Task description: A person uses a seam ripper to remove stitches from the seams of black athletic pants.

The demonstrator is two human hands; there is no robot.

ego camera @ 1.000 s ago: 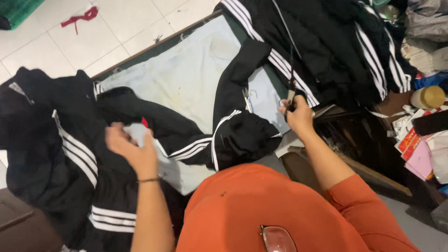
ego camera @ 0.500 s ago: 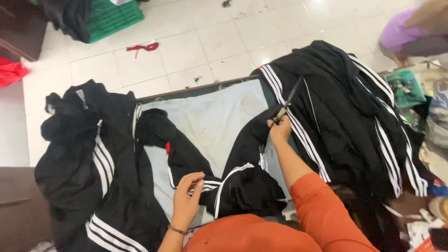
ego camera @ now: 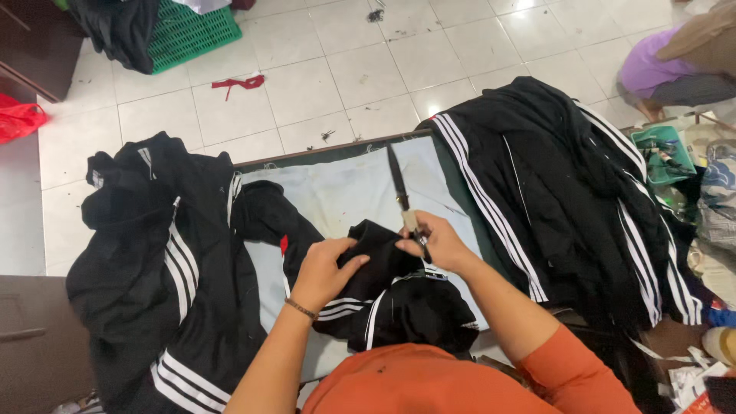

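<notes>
Close up, the fingers of the left hand [ego camera: 326,270] curl shut around a bunched fold of the black garment [ego camera: 399,303], pinching the cloth up off the table, while the right hand [ego camera: 437,244] is wrapped tight on the handles of a pair of long scissors [ego camera: 399,184], blades together and pointing away from the person (whether the tip touches anything cannot be told). The two hands almost meet over the fold. The garment, black with white stripes, lies on the near half of the pale cloth-covered table [ego camera: 345,192], just in front of the person's orange top [ego camera: 429,379]. A thin bracelet [ego camera: 300,309] sits on the left wrist.

Judging by the grip, the work in hand looks like checking or trimming the piece, with the fold being presented to the blades; any cut here would call for the cloth kept taut and the left fingers kept out of the blades' path.

To the left a pile of similar striped garments [ego camera: 153,253] spills over the table edge; a second pile [ego camera: 552,192] covers the right. Farther off, on the tiled floor, lie a red scrap [ego camera: 241,83] and a green basket [ego camera: 192,34], and another person [ego camera: 675,69] crouches at the upper right.
</notes>
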